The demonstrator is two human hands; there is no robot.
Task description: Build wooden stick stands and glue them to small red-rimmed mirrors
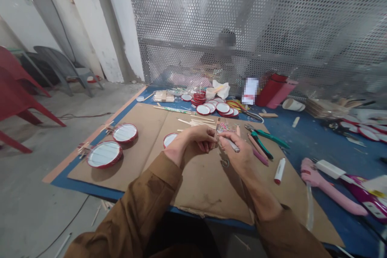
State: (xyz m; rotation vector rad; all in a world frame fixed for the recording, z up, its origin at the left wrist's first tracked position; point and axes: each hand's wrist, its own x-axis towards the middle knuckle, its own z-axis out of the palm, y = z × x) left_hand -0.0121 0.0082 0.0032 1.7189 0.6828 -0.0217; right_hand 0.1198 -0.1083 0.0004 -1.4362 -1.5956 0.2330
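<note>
- While brown cardboard (205,189) lies on a blue table (302,139), a holey metal screen (187,12) stands behind.
- Right hand (242,156) grips a short, grey tool (233,145).
- Left hand (199,136) pinches a thin stick (217,125).

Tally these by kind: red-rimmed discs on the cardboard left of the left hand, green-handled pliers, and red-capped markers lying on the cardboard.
Red-rimmed discs: 3 (two with sticks at the edge, one partly hidden)
Green-handled pliers: 1 pair
Red-capped marker: 1
Total: 5
</note>
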